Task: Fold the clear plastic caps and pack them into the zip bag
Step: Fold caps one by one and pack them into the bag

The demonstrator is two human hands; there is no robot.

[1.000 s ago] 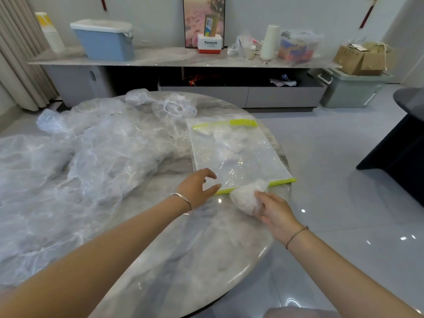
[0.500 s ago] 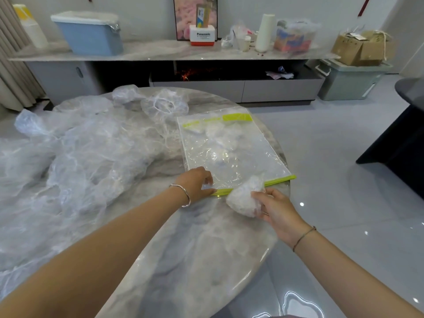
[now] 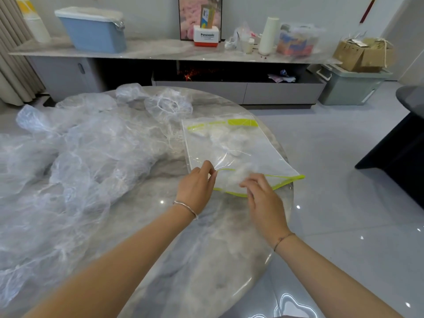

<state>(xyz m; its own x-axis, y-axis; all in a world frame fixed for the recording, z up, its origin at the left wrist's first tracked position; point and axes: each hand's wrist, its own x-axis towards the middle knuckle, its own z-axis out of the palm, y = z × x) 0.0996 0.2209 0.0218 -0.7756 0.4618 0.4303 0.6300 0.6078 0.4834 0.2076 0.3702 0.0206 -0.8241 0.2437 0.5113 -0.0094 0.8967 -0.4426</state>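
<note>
Moved: left hand (image 3: 197,187) lay flat on the near edge of the zip bag (image 3: 263,157) half a second ago and now lifts its top sheet. The folded cap (image 3: 243,172), then outside the mouth in the right hand (image 3: 261,196), now shows just inside it.
Worktop (image 3: 183,260): round, grey marble pattern, glossy, filling the near and left part of the view.
Loose caps (image 3: 80,157): a big heap of crumpled clear plastic over the left half of the worktop, reaching to the far edge and stopping just left of the zip bag.
Zip bag: lies flat at the right edge of the worktop, its near right corner poking over the rim. The green-edged mouth faces near and gapes open.
Packed caps (image 3: 229,138): a few pale wads seen through the bag, toward its far end.
Left hand: thumb and fingertips pinch the top sheet at the left end of the mouth, holding it raised.
Right hand: fingers point down at the mouth, right beside the folded cap. They are motion-blurred, so I cannot tell whether they grip it.
Folded cap: a white wad under the raised sheet, between the two hands.
Bracelet (image 3: 185,206): thin silver band on the left wrist.
Cord (image 3: 283,239): thin dark string on the right wrist.
</note>
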